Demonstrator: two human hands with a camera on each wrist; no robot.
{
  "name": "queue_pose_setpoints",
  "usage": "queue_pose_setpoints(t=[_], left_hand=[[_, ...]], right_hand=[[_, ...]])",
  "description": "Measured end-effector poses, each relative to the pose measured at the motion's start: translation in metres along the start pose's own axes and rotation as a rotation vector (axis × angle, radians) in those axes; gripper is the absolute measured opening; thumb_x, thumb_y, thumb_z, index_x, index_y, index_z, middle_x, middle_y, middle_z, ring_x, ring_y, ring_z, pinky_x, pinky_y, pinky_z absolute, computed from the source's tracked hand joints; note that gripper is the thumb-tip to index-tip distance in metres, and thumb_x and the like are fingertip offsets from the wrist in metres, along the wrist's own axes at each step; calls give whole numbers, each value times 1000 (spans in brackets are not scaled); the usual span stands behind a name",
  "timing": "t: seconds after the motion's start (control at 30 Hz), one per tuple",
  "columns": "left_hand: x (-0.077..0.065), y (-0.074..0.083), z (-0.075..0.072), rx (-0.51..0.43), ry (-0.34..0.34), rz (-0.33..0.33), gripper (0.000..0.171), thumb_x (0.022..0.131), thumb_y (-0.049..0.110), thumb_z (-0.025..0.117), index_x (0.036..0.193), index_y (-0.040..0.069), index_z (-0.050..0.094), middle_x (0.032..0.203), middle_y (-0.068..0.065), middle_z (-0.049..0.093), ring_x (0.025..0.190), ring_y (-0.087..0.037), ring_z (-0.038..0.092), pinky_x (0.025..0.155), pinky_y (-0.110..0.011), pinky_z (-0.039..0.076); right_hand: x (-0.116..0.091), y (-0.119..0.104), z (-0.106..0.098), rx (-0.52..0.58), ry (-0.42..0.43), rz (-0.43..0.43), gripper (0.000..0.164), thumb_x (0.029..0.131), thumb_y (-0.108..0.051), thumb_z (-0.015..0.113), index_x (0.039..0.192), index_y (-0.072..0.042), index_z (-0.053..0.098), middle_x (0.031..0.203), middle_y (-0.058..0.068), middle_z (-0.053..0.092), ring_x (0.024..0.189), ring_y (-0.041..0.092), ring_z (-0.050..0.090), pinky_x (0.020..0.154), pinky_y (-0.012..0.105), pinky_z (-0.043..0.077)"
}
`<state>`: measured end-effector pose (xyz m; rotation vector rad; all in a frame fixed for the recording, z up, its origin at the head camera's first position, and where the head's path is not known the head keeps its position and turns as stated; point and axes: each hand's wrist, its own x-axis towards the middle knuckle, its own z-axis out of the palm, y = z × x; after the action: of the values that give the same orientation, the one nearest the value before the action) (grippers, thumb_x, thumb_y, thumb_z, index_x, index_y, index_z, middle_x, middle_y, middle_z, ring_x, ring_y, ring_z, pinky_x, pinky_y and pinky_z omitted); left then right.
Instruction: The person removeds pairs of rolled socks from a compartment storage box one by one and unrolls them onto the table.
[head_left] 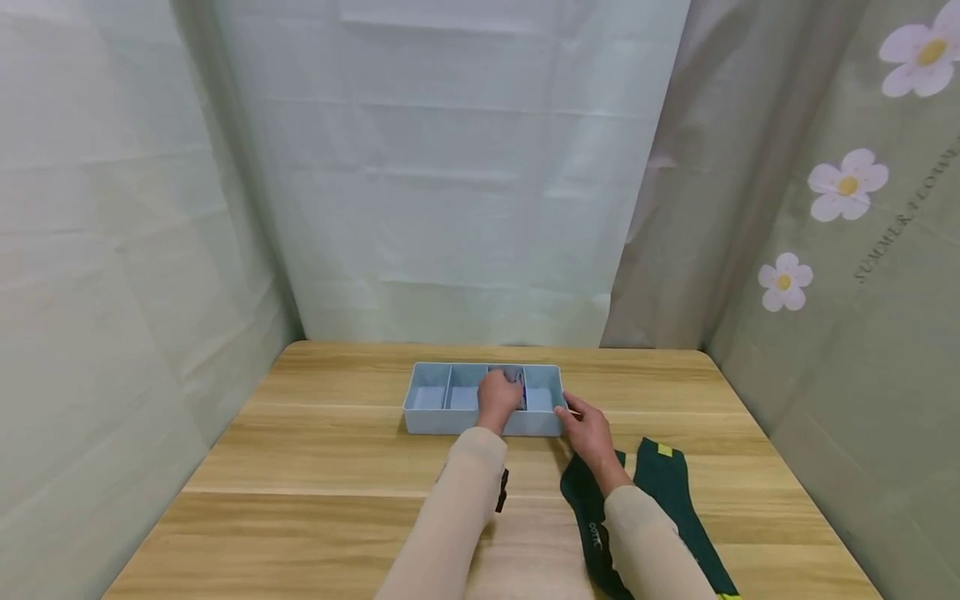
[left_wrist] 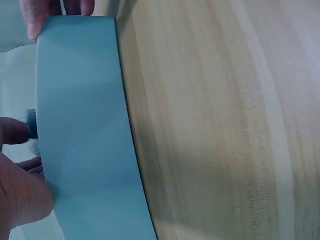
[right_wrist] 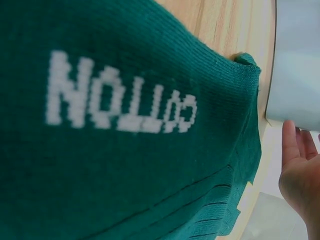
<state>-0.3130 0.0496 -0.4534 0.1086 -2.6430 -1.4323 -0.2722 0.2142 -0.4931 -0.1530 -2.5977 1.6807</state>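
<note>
A light blue divided box (head_left: 457, 422) stands toward the far side of the wooden table. My left hand (head_left: 498, 398) reaches down into its third compartment from the left. There its fingers hold a small greyish-blue bundle (head_left: 517, 379), partly hidden by the hand; a dark ribbed bit of it (left_wrist: 32, 124) shows at the fingertip in the left wrist view. My right hand (head_left: 588, 429) grips the box's right end, thumb at the front corner and fingers along the end wall. Below that hand lie two dark green socks (head_left: 663, 475) (right_wrist: 150, 175), one partly covered by the right forearm.
The wooden table (head_left: 315, 467) extends on both sides of the box. Pale cloth curtains (head_left: 450, 208) hang behind it and at the sides, the right one printed with flowers. A dark strap (head_left: 502, 492) shows at the left wrist.
</note>
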Motion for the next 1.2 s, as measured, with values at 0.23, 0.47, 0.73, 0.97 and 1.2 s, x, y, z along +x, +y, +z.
queue_pose_setpoints(t=[0.23,0.47,0.73,0.97,1.2], left_hand=[[-3,0,2,49,-17,41,37,81,18,82,105,-4,66,92,-16,67,85,-30,62,78,-45,52],[-3,-3,4,21,64,79,29,79,4,73,107,-5,67,92,-17,68,85,-32,62,76,-44,54],[0,-7,4,-89,64,-5,54,82,10,74,133,-3,59,120,-23,65,105,-33,62,86,-44,55],[-5,-4,-2,-87,-10,41,63,83,18,80,136,-3,54,120,-23,63,106,-34,62,89,-47,53],[-8,-6,-6,-30,-25,90,61,80,7,79,134,-6,54,114,-23,64,101,-34,62,85,-47,53]], right_hand=[[-1,0,-1,16,-4,6,51,103,-24,57,150,-9,44,150,20,43,130,41,49,100,52,45],[0,1,-1,20,2,20,52,103,-24,56,151,-9,43,150,20,43,130,40,48,101,51,45],[1,0,-1,27,3,20,50,103,-23,57,150,-9,45,149,21,44,129,39,50,99,51,47],[1,-1,-2,8,-4,1,51,103,-23,57,150,-8,44,148,23,45,128,40,51,99,50,47],[-1,0,-1,-3,1,-9,51,102,-24,57,149,-8,45,147,22,46,128,39,51,99,50,47]])
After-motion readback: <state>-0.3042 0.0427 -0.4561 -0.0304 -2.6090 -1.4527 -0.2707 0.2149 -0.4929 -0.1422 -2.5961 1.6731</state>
